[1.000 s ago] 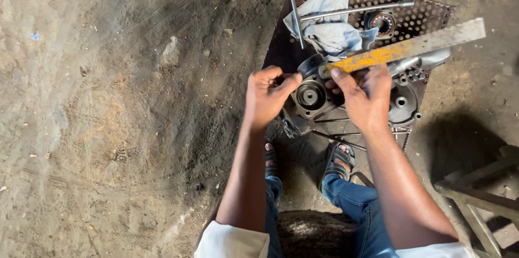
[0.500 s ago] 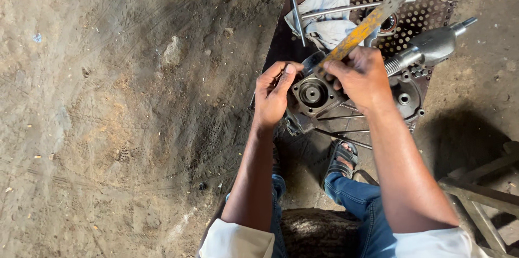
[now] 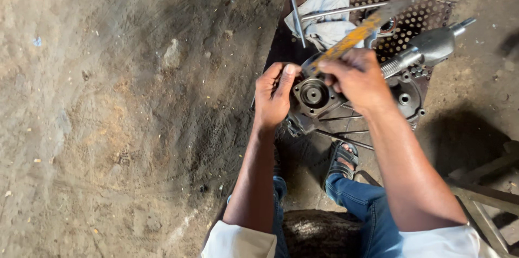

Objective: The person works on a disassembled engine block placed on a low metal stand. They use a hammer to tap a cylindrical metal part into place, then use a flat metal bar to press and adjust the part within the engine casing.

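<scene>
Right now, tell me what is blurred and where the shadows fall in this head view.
Head view: the long yellow-handled tool in the right hand is smeared by motion blur; the left hand and the round grey metal engine casing are sharp. Soft daylight, no glare; a dark shadow lies on the dirt floor right of the perforated metal tray.

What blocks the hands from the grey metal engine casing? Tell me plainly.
Nothing visible. The left hand already rests on the rim of the grey metal engine casing. The right hand is right over it, gripping a yellow-stained flat metal bar whose lower end meets the casing's top edge. The white cloth lies behind, clear of both.
</scene>
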